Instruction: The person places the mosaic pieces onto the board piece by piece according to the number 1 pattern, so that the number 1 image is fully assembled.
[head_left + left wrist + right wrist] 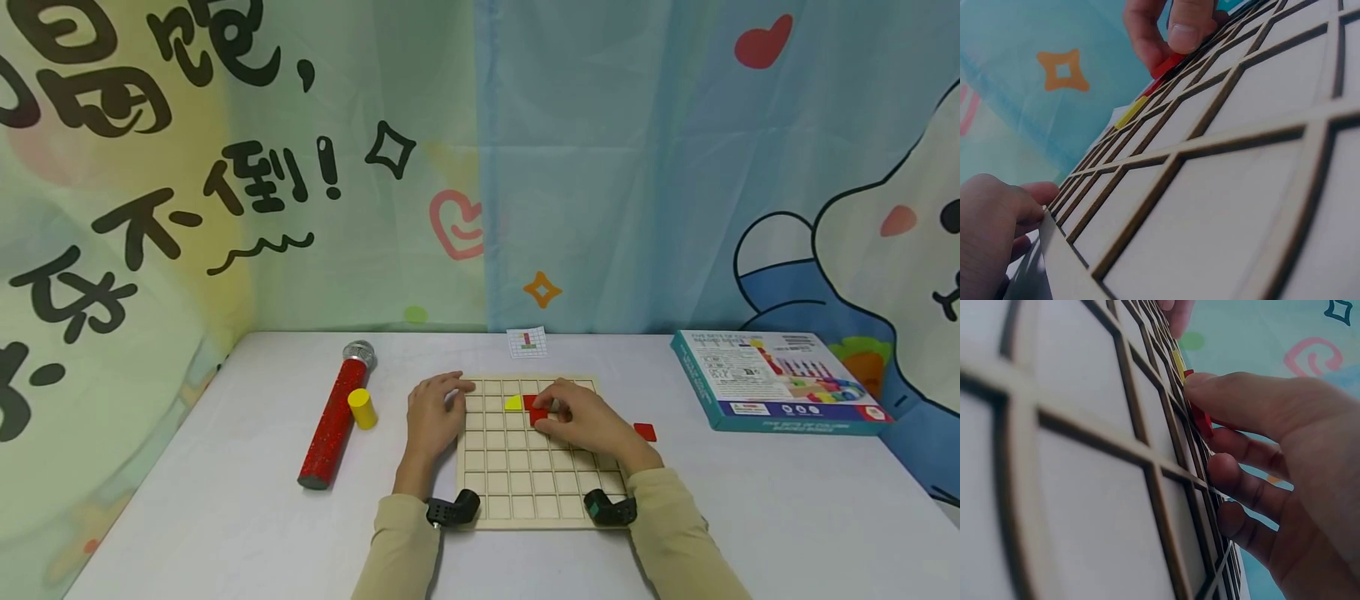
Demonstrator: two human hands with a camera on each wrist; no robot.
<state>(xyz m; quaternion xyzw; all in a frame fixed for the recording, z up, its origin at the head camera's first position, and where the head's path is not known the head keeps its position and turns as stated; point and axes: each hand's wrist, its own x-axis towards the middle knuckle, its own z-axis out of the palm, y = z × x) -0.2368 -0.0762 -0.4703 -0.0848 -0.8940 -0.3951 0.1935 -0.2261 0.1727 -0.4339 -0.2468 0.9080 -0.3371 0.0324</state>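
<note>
A wooden grid board (498, 507) lies on the white table. My left hand (435, 417) rests at its upper left edge, and the left wrist view shows the fingertips touching the frame there. Over the upper middle cells, my right hand (581, 421) pinches a red square tile (537, 417) between thumb and index finger. In the right wrist view that red tile (1200, 419) tilts against the grid, with the other fingers bent loosely beside it. Another red tile (529, 401) lies just above, partly hidden by the fingers. Left of it sits a yellow piece (513, 403) with a slanted side.
A loose red tile (645, 432) lies right of the board. Behind the board is a small pattern card (527, 342). A red microphone (330, 429) and a yellow cylinder (362, 409) are on the left. A teal-edged game box (780, 375) lies at the back right.
</note>
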